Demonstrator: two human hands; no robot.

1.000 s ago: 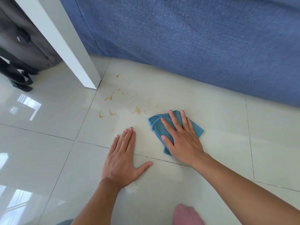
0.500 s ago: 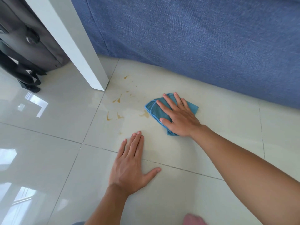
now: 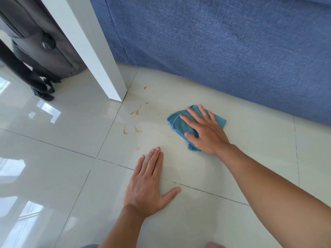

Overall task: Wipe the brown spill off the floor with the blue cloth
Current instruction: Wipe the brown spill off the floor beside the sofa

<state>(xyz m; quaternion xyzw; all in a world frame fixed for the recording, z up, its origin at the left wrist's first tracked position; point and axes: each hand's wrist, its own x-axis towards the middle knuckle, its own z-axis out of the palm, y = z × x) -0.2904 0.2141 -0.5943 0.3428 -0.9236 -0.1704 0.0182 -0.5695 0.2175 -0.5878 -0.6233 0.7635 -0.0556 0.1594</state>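
Observation:
Brown spill streaks [image 3: 135,111] and drops [image 3: 125,131] mark the pale floor tile near the white post's foot. To their right lies the folded blue cloth [image 3: 179,122], flat on the tile. My right hand [image 3: 206,131] presses down on it with fingers spread, covering most of it. My left hand [image 3: 146,183] rests palm-down on the floor in front of the spill, fingers together, thumb out, holding nothing. A faint smear shows on the tile between cloth and left hand.
A white post [image 3: 100,65] stands on the floor just left of the spill. A blue fabric sofa base [image 3: 223,47] runs along the back. A dark grey bag [image 3: 41,51] with straps sits behind the post at the left.
My right hand slid the cloth away from me toward the sofa, then slightly right. The brown blotch near the cloth's left edge is gone. My left hand stayed planted.

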